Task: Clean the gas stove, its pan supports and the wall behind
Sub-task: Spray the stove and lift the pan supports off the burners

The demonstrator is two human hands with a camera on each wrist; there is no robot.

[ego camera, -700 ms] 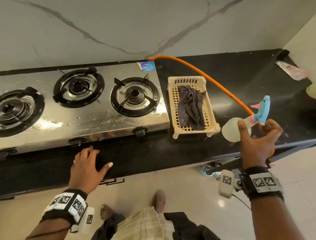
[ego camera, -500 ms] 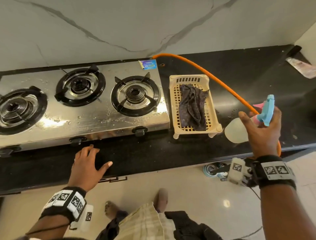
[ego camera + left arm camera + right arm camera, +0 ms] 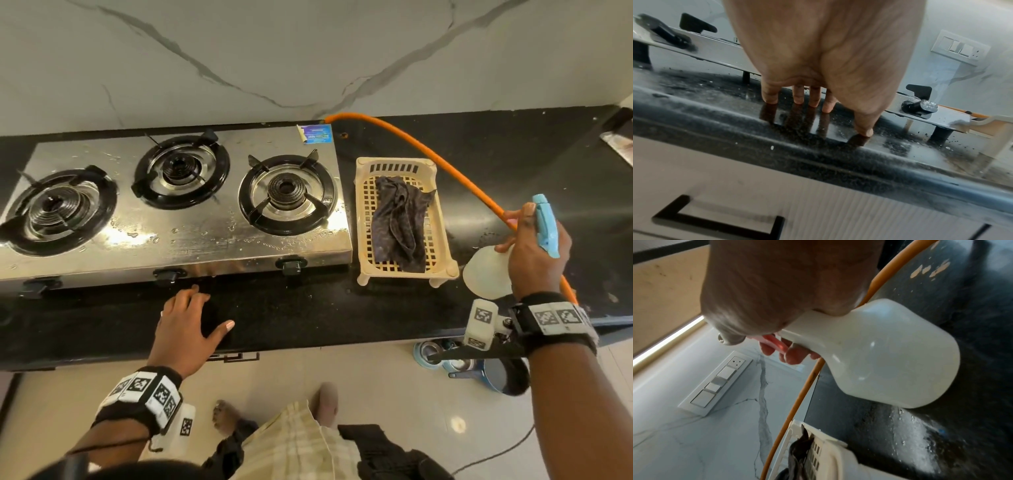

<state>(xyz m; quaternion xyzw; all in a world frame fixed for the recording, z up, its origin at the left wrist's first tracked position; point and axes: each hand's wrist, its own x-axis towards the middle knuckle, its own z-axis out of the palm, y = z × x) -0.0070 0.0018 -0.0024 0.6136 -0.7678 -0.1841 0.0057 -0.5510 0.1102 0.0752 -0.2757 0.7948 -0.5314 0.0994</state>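
Observation:
A steel gas stove (image 3: 191, 240) with three black pan supports (image 3: 287, 193) sits on the black counter (image 3: 342, 308), its top beaded with droplets. Behind it rises the white marble wall (image 3: 308, 51). My right hand (image 3: 534, 253) grips a white spray bottle (image 3: 486, 274) with a blue head (image 3: 547, 224) above the counter right of the basket; its fingers curl at the pink trigger (image 3: 774, 342). My left hand (image 3: 191, 318) rests flat on the counter before the stove, fingertips (image 3: 813, 104) touching the stone. A dark cloth (image 3: 400, 222) lies in a cream basket (image 3: 364, 240).
An orange gas hose (image 3: 445, 168) runs from the stove's back corner across the counter past my right hand. A switch panel (image 3: 715, 381) is on the wall. Pots (image 3: 479, 370) stand on the floor under the counter edge. Stove knobs (image 3: 291, 265) jut forward.
My right hand has carried the spray bottle away from me, from beyond the counter's front edge to over the counter. The left hand has stayed put.

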